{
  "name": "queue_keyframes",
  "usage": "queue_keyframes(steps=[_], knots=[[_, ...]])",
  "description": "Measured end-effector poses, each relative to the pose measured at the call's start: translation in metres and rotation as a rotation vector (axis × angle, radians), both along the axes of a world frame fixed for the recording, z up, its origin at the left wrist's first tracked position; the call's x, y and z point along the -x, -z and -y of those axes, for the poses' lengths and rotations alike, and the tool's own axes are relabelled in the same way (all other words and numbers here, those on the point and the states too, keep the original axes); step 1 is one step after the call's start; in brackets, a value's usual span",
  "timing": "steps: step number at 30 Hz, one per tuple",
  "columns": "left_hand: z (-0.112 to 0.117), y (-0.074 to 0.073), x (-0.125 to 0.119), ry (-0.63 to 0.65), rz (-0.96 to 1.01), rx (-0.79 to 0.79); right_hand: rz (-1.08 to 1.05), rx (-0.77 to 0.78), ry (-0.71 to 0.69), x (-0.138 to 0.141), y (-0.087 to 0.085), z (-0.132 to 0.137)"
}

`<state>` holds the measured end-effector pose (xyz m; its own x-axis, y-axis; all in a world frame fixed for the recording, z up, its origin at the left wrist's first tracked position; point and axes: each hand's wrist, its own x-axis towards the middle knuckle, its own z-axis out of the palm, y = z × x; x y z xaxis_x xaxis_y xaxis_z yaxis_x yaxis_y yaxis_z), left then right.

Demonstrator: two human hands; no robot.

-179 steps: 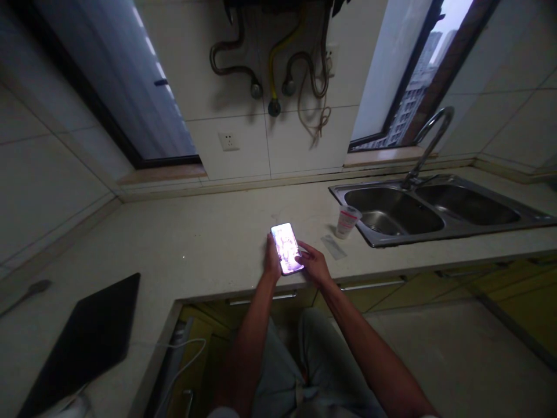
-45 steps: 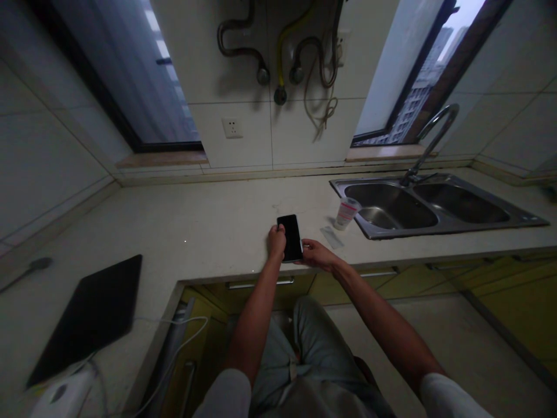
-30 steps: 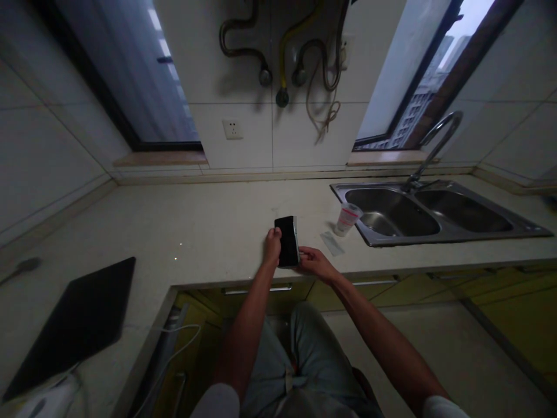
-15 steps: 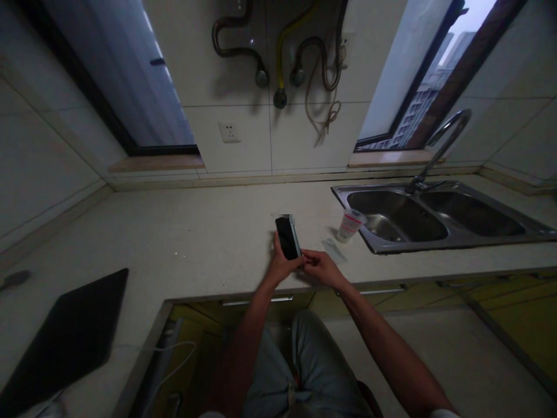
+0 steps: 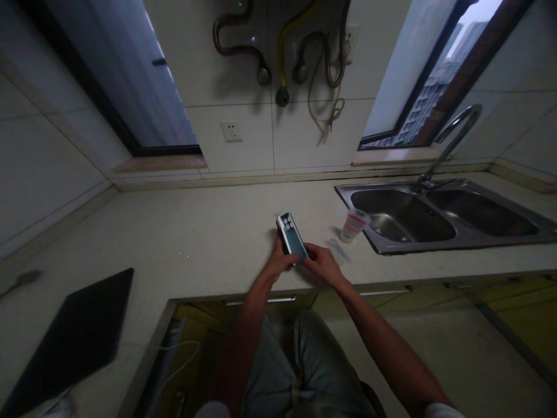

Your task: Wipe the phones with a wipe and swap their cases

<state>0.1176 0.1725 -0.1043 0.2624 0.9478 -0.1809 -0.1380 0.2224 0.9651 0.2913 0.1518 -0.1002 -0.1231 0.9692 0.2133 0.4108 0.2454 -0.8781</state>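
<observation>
A smartphone (image 5: 295, 241) with a teal back and several round camera lenses is tilted above the counter, its back facing me. My left hand (image 5: 278, 262) is closed around its left side and lower edge, the thumb lying across the bottom of the back. The fingers of my right hand (image 5: 322, 262) pinch its lower right corner. A small clear plastic piece (image 5: 338, 249) lies just right of my right hand. Beyond it stands a clear plastic cup (image 5: 354, 225) with red bands, leaning slightly; its contents are hard to make out.
A steel double sink (image 5: 387, 247) with a curved faucet (image 5: 448, 139) is set into the counter (image 5: 209, 232) at right. At left lies a flat black panel (image 5: 78, 331), with a white cable (image 5: 174, 345) hanging past the counter edge. Pipes (image 5: 282, 64) run down the wall ahead.
The phone has been turned over in my hands: its black face showed before, and its teal back shows now. The view has shifted slightly. Cup and plastic piece stay in place.
</observation>
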Motion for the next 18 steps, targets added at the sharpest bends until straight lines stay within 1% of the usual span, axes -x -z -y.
queue_keyframes(steps=[2, 3, 4, 6, 7, 9, 12, 15, 16, 18], knots=[[0.008, -0.003, 0.002, 0.047, 0.104, 0.132, 0.040, -0.030, 0.132, -0.010, -0.001, -0.005], [0.012, -0.003, 0.003, 0.076, 0.156, 0.197, 0.055, -0.037, 0.170, -0.014, -0.001, -0.008], [0.016, -0.004, 0.003, 0.083, 0.185, 0.240, 0.068, -0.048, 0.182, -0.017, -0.002, -0.009], [0.023, -0.004, 0.003, 0.052, 0.180, 0.271, 0.068, -0.065, 0.192, -0.019, -0.002, -0.011], [0.025, -0.005, 0.004, 0.026, 0.153, 0.271, 0.044, -0.059, 0.192, -0.019, -0.002, -0.010], [0.026, -0.008, 0.005, 0.007, 0.100, 0.260, -0.065, 0.011, 0.195, -0.015, 0.001, -0.009], [0.024, -0.014, 0.012, 0.048, 0.102, 0.241, -0.301, 0.164, 0.216, -0.010, 0.009, -0.007], [0.024, -0.018, 0.022, 0.095, 0.163, 0.227, -0.504, 0.212, 0.315, -0.008, 0.016, -0.005], [0.024, -0.019, 0.026, 0.085, 0.169, 0.212, -0.558, 0.219, 0.346, -0.008, 0.017, -0.004], [0.025, -0.020, 0.032, -0.014, 0.092, 0.151, -0.640, 0.243, 0.375, -0.008, 0.017, -0.002]])
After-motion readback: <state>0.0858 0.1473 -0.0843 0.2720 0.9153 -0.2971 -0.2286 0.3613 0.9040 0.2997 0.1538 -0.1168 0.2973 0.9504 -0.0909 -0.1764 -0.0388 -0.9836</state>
